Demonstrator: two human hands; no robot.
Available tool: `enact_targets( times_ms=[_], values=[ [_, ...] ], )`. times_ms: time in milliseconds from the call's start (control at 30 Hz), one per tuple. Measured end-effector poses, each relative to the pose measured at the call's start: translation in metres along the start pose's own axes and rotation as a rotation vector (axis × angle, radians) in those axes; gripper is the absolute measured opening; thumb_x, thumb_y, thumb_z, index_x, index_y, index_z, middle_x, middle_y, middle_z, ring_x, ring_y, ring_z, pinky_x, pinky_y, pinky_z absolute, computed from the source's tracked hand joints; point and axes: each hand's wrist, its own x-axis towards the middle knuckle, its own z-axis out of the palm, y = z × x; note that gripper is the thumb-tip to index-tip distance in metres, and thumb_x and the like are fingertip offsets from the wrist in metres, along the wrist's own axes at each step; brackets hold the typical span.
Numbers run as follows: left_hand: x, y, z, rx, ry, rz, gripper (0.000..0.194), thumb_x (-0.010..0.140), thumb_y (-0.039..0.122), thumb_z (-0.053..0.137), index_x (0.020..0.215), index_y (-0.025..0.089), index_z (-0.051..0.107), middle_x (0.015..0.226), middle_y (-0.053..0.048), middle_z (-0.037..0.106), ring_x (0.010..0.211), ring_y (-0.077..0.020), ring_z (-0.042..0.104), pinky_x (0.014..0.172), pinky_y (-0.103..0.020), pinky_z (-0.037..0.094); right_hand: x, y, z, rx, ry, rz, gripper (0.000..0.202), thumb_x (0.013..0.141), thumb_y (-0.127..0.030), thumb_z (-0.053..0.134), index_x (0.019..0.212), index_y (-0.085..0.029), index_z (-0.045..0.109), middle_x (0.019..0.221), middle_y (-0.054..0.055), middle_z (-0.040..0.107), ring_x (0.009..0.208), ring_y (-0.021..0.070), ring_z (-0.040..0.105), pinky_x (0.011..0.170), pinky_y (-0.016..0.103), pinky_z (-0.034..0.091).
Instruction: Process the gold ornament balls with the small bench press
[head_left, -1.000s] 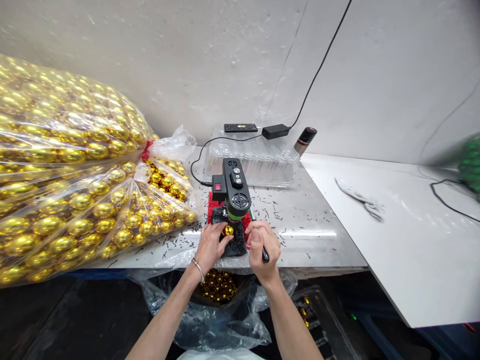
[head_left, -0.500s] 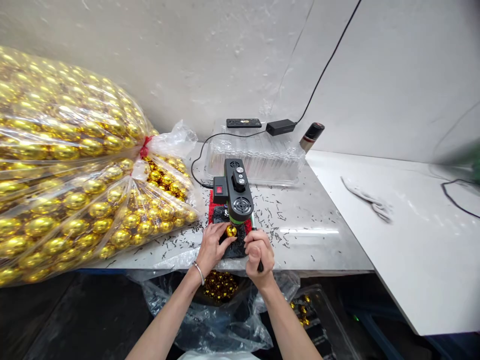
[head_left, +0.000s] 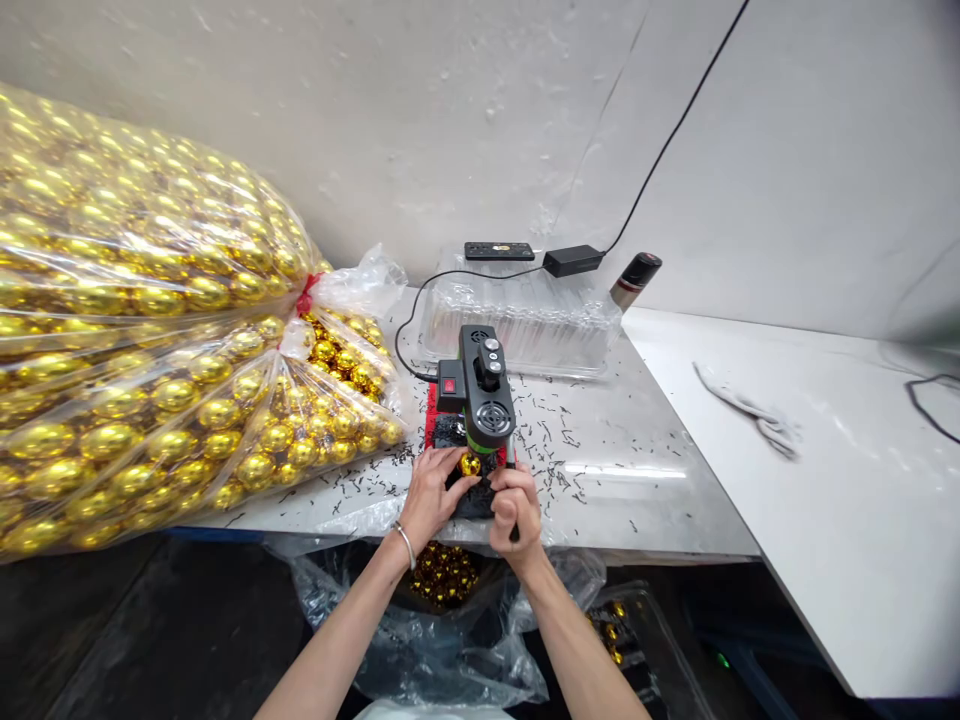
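Observation:
A gold ball (head_left: 470, 464) sits under the head of a small black press machine (head_left: 486, 385). My left hand (head_left: 433, 492), with a silver bangle at the wrist, grips this ball between thumb and fingers. On the machine's right side, my right hand (head_left: 516, 507) is wrapped round a lever with a black handle (head_left: 514, 533). Beneath the machine lie a black base and a red mat (head_left: 430, 415). Small black scraps are scattered around it on the metal table (head_left: 622, 500).
Large clear bags of gold balls (head_left: 150, 330) fill the left side. Behind the machine stand a clear plastic tray (head_left: 525, 320), a power adapter (head_left: 574, 261) and a dark bottle (head_left: 636, 280). Gloves (head_left: 750, 410) lie right. Loose gold balls (head_left: 442, 575) sit below the table edge.
The whole view has shifted slightly, so things appear a little farther right. Both hands keep their holds on the ball and the lever.

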Motion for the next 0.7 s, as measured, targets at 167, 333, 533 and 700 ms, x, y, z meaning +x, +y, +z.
enact_targets(
  times_ms=[167, 333, 533, 700],
  values=[
    [0.002, 0.001, 0.002, 0.03, 0.02, 0.007, 0.029, 0.074, 0.031, 0.072, 0.102, 0.025, 0.07, 0.107, -0.009, 0.068, 0.105, -0.0287, 0.054, 0.103, -0.046, 0.032, 0.041, -0.025, -0.015, 0.091, 0.027, 0.137, 0.026, 0.089, -0.011, 0.036, 0.066, -0.02, 0.044, 0.068, 0.001, 0.051, 0.066, 0.0129, 0.052, 0.058, 0.027, 0.042],
    [-0.02, 0.017, -0.008, -0.05, 0.082, -0.034, 0.032, 0.073, 0.031, 0.073, 0.105, 0.026, 0.07, 0.108, -0.009, 0.068, 0.108, -0.0301, 0.054, 0.105, -0.048, 0.032, 0.075, -0.042, -0.025, 0.075, 0.028, 0.232, 0.029, 0.089, -0.011, 0.038, 0.062, -0.02, 0.044, 0.064, 0.0, 0.051, 0.065, 0.0131, 0.053, 0.059, 0.028, 0.041],
    [-0.097, 0.016, -0.016, -0.335, -0.097, -0.262, 0.037, 0.071, 0.026, 0.074, 0.108, 0.028, 0.071, 0.12, -0.011, 0.064, 0.119, -0.0323, 0.053, 0.112, -0.045, 0.029, 0.061, -0.037, -0.021, 0.076, 0.04, 0.212, 0.029, 0.089, -0.011, 0.038, 0.063, -0.02, 0.046, 0.063, 0.001, 0.052, 0.067, 0.0146, 0.054, 0.059, 0.029, 0.041],
    [-0.133, -0.009, -0.004, -0.382, -0.146, -0.444, 0.037, 0.069, 0.024, 0.075, 0.106, 0.027, 0.072, 0.125, -0.011, 0.061, 0.117, -0.0346, 0.056, 0.108, -0.046, 0.036, 0.055, -0.034, -0.019, 0.061, 0.048, 0.207, 0.029, 0.089, -0.009, 0.038, 0.063, -0.02, 0.045, 0.066, 0.001, 0.052, 0.067, 0.0134, 0.053, 0.06, 0.029, 0.04]
  ],
)
